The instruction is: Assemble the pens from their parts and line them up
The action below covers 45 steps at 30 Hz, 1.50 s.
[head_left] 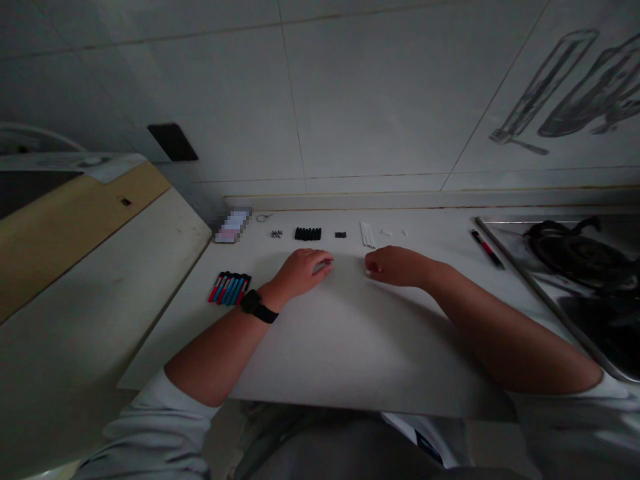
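Observation:
My left hand [306, 270] rests low over the white worktop, thumb and fingers slightly apart, with nothing visible between them. To its right, my right hand [393, 265] is curled closed; a small pale bit shows at its fingertips, too small to name. Beyond the hands lie a row of black caps [308, 234], small dark metallic pieces [277, 234], a small black cluster [341, 235], several thin white sticks [367, 235] and tiny white pieces [387, 233]. Red and blue marker barrels [230, 288] lie side by side near my left wrist.
A phone [233, 227] and a thin ring-shaped item [263, 218] are at the back left. One red-and-black pen [487, 249] lies beside the gas stove [543, 277] on the right. A large pale box-like object [100, 267] borders the left; a tiled wall stands behind.

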Available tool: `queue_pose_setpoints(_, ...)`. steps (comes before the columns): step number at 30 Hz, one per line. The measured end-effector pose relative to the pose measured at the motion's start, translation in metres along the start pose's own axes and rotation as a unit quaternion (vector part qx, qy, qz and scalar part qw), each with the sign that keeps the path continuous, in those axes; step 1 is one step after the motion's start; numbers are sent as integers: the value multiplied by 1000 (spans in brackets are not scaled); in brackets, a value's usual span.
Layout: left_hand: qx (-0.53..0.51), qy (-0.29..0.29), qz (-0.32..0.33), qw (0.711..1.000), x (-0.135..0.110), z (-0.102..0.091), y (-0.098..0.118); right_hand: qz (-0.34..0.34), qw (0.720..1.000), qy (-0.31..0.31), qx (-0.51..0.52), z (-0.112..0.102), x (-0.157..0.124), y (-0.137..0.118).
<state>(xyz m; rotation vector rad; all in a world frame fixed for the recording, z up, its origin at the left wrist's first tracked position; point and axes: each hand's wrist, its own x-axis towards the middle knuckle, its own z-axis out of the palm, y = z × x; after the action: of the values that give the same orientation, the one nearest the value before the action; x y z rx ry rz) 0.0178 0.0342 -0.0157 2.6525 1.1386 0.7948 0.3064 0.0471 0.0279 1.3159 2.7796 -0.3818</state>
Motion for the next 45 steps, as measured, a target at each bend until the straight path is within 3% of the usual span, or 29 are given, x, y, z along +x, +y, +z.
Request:
queue_pose_setpoints(8, 15, 1, -5, 1000, 0, 3, -3, 13, 996, -54, -76, -1, -4, -3)
queue_pose_setpoints(12, 56, 30, -30, 998, 1, -1, -7, 21, 995, -67, -76, 2, -2, 0)
queue_pose_setpoints(15, 103, 75, -85, 988, 1, -22, -19, 25, 995, -76, -62, 0, -2, 0)
queue_pose_setpoints(19, 112, 192, -204, 954, -3, -63, -43, 38, 996, -63, -41, -9, -2, -7)
queue_pose_setpoints(21, 129, 204, -241, 940, -7, -79, -55, 42, 998, -37, -23, -13, -1, -11)
queue_pose_setpoints(27, 193, 128, -250, 940, -17, -89, -78, -1, 998, 64, 1, -10, 9, -6)
queue_pose_setpoints(32, 208, 65, -250, 943, -9, -90, -90, -30, 991, 129, -29, -4, 39, 11)
queue_pose_setpoints(39, 259, -81, -154, 950, 18, -84, -107, -30, 987, 135, -82, 8, 104, 15)
queue_pose_setpoints(45, 271, -118, -113, 949, 19, -82, -123, -48, 985, 128, -106, 15, 136, 3)
